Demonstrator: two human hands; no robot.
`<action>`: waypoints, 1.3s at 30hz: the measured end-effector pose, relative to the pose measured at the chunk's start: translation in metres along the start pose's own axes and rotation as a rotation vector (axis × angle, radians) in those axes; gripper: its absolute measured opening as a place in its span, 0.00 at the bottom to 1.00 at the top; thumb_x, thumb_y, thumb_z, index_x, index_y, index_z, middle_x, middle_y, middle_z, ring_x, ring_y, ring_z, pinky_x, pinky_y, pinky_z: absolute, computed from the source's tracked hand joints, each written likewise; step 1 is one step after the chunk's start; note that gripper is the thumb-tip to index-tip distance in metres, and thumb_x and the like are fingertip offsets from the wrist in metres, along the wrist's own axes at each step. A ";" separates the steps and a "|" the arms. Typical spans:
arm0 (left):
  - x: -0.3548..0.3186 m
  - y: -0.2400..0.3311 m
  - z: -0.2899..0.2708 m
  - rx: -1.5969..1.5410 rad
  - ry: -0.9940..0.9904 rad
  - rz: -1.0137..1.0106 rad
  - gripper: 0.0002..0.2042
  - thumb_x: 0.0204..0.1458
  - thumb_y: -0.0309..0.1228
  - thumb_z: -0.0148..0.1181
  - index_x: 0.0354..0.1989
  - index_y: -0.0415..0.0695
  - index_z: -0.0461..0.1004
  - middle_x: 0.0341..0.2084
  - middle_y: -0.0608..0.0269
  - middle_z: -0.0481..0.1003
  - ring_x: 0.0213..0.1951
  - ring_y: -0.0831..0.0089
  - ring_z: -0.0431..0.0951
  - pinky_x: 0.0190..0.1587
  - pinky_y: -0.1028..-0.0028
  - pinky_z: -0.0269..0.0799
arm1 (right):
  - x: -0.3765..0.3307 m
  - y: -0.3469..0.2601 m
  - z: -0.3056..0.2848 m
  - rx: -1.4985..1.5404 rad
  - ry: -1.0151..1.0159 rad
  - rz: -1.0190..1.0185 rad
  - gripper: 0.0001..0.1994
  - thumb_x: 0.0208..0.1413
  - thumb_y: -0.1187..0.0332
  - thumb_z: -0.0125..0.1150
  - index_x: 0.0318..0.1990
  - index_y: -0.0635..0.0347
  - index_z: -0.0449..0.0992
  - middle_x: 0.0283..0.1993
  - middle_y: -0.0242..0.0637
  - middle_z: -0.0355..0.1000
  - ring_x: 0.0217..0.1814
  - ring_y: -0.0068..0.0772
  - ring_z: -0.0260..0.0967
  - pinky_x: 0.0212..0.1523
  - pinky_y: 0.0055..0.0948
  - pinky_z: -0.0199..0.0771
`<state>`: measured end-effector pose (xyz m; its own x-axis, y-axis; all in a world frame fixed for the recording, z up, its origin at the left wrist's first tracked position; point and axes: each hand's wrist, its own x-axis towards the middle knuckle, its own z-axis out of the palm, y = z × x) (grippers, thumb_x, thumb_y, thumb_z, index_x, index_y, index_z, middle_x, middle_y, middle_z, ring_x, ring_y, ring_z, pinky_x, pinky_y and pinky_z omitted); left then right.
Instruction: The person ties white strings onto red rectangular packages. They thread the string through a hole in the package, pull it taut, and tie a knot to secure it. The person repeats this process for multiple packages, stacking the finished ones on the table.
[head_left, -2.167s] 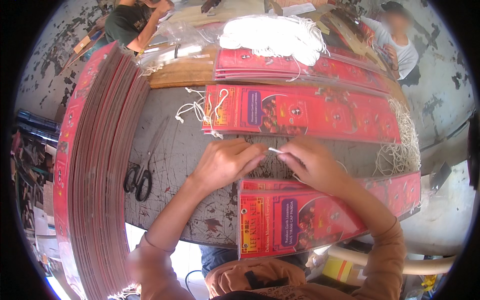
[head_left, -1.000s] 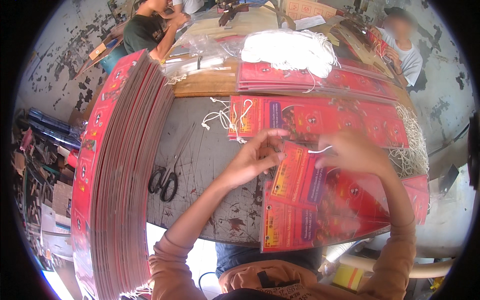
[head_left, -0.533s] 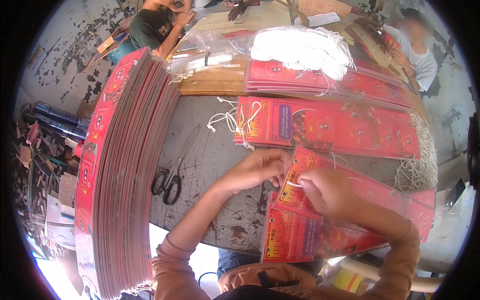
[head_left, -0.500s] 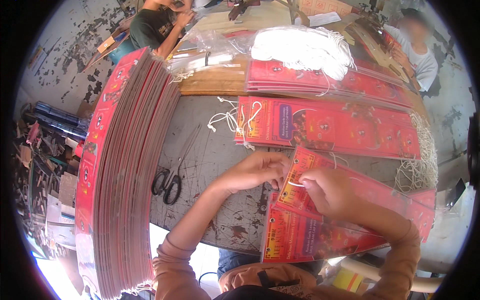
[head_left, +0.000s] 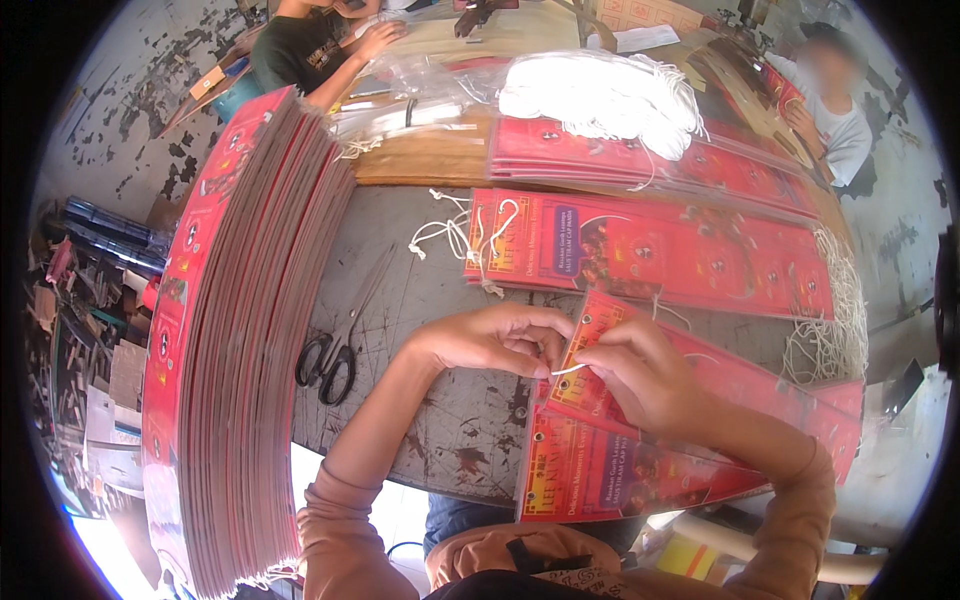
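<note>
Over the work table, a red and yellow printed hanging strip [head_left: 572,395] in clear plastic lies tilted on other strips. My right hand [head_left: 650,375] rests over its left end, thumb and finger pinched on a short white cord [head_left: 568,370]. My left hand [head_left: 500,338] is at the strip's left edge, fingers curled, its thumb tip at the cord's other end. Whether the cord passes through the strip's metal eyelet is hidden. Below lie more red strips [head_left: 620,470]. Beyond my hands is a stack of strips [head_left: 690,250] with knotted white cords [head_left: 455,235] at its left end.
Black-handled scissors [head_left: 328,368] lie left of my hands. A tall stack of red strips [head_left: 225,340] stands at the left. At the back, a white cord bundle [head_left: 605,100] sits on more strips. Loose cords [head_left: 835,310] hang at right. Two people sit across the table.
My right fingers have shifted left and lower toward the strip's edge. The white cord now reaches to my left thumb, whose hand has opened slightly wider around the edge.
</note>
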<state>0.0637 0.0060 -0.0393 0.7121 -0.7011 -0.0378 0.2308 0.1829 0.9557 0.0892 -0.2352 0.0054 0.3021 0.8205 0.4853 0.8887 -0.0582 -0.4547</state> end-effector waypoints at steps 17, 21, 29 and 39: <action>-0.003 0.000 0.001 0.171 -0.040 0.030 0.12 0.49 0.19 0.61 0.43 0.35 0.76 0.48 0.58 0.68 0.52 0.70 0.68 0.54 0.71 0.65 | 0.002 0.001 0.005 -0.002 0.082 -0.081 0.10 0.48 0.78 0.62 0.37 0.65 0.69 0.34 0.40 0.65 0.33 0.40 0.67 0.29 0.34 0.69; -0.001 -0.001 0.001 0.147 -0.038 0.028 0.10 0.49 0.18 0.61 0.41 0.35 0.77 0.49 0.56 0.68 0.54 0.67 0.67 0.57 0.70 0.62 | 0.003 0.001 0.004 0.000 0.079 -0.119 0.10 0.48 0.78 0.63 0.37 0.65 0.69 0.34 0.40 0.64 0.32 0.40 0.67 0.29 0.33 0.69; -0.001 -0.001 0.002 0.161 -0.038 0.019 0.10 0.48 0.18 0.61 0.41 0.35 0.77 0.46 0.57 0.70 0.51 0.68 0.69 0.55 0.71 0.63 | 0.002 0.002 0.005 -0.061 0.031 -0.156 0.12 0.44 0.78 0.64 0.37 0.65 0.69 0.33 0.39 0.64 0.31 0.38 0.66 0.29 0.33 0.68; 0.000 0.000 0.002 0.145 -0.036 -0.012 0.13 0.48 0.16 0.61 0.43 0.35 0.77 0.47 0.56 0.69 0.51 0.68 0.69 0.55 0.71 0.64 | -0.001 0.000 0.006 -0.133 0.018 -0.128 0.12 0.45 0.76 0.63 0.38 0.65 0.71 0.34 0.40 0.65 0.34 0.38 0.67 0.32 0.33 0.70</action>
<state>0.0627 0.0045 -0.0392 0.6849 -0.7274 -0.0416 0.1388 0.0742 0.9875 0.0873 -0.2324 0.0004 0.1887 0.8156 0.5470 0.9578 -0.0299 -0.2859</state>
